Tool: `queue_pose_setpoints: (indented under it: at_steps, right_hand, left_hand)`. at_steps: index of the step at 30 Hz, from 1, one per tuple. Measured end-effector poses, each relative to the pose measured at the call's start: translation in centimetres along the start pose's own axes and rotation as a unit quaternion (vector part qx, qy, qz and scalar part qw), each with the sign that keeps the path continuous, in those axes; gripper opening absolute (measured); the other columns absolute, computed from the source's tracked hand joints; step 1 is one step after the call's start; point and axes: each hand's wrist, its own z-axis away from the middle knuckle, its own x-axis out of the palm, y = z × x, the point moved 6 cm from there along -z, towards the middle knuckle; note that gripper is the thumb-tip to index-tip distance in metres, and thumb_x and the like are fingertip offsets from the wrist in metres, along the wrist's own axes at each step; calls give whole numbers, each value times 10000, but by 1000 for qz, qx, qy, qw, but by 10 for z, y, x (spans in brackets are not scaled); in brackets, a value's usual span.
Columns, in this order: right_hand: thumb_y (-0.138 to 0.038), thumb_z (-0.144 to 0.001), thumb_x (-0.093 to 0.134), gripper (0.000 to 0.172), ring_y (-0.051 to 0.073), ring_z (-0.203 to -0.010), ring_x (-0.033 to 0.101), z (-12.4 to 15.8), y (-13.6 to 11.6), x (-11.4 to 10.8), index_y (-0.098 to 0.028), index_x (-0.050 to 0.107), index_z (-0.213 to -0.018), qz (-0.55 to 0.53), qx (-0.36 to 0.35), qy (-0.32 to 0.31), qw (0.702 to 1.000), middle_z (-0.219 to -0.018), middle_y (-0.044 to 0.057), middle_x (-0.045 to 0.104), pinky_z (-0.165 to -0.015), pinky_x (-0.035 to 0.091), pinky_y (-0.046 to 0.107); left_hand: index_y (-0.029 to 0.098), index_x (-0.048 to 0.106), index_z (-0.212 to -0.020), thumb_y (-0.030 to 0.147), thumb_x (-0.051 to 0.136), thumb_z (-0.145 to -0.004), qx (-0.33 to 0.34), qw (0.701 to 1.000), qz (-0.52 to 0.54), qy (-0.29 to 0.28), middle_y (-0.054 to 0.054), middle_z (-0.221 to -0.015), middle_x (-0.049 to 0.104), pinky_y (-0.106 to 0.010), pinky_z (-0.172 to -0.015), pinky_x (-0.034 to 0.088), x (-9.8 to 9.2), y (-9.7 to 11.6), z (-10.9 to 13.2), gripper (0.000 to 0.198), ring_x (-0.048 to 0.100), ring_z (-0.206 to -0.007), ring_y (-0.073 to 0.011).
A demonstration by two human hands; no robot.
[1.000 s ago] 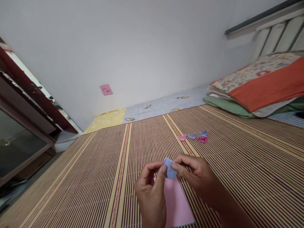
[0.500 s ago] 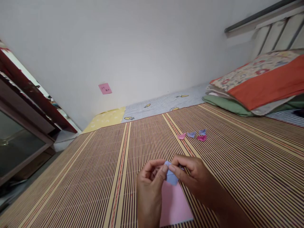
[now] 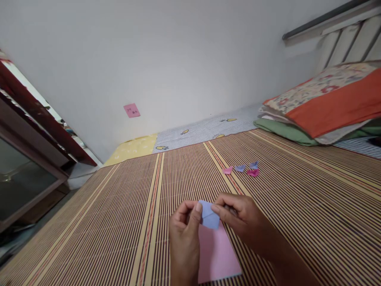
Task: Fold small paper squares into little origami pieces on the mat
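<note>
Between my two hands is a small folded piece of blue paper [image 3: 210, 216], with a crease line across its face. My left hand [image 3: 186, 232] pinches its left edge between thumb and fingers. At its upper right edge, the thumb and forefinger of my right hand [image 3: 238, 212] grip it too. Below the hands, a pink sheet or pad of paper [image 3: 218, 254] lies on the striped mat [image 3: 119, 222]. Farther off on the mat sit several small folded paper pieces: a light pink one [image 3: 228, 170], blue ones [image 3: 240, 168] and a magenta one [image 3: 253, 172].
A pink note [image 3: 131, 110] with writing is stuck to the white wall [image 3: 190, 59]. At the right rests a stack of folded bedding [image 3: 336, 103] in orange, floral and green. Patterned sheet [image 3: 193, 133] shows past the mat's far edge. A glass-fronted cabinet [image 3: 24, 178] stands at left.
My hands have drawn slightly apart, the left one shifting a little left. The blue paper has turned and shows more of its flat face. The folded pieces on the mat stay put.
</note>
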Motion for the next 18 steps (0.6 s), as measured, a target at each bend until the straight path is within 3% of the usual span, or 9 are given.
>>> queue_pose_setpoints:
  at_steps: [12,18]
  right_hand:
    - [-306,-986,541,297,136,-596,436,0,2,-1,-203,581,-710,-46,14,21,999,-632,-41,492,-542,316,279]
    - [-342,-1008,524,328,139,-601,428,0,6,-2,-205,583,-715,-59,22,7,998,-638,-41,479,-548,310,286]
  left_hand:
    - [169,727,-780,357,820,-824,-15,999,39,28,22,-668,618,-213,-589,455,-2,-3,-1,214,532,-618,-107]
    - [176,738,-850,372,773,-871,-16,1000,23,4,-5,-743,666,-237,-631,484,0,-2,0,201,586,-687,-137]
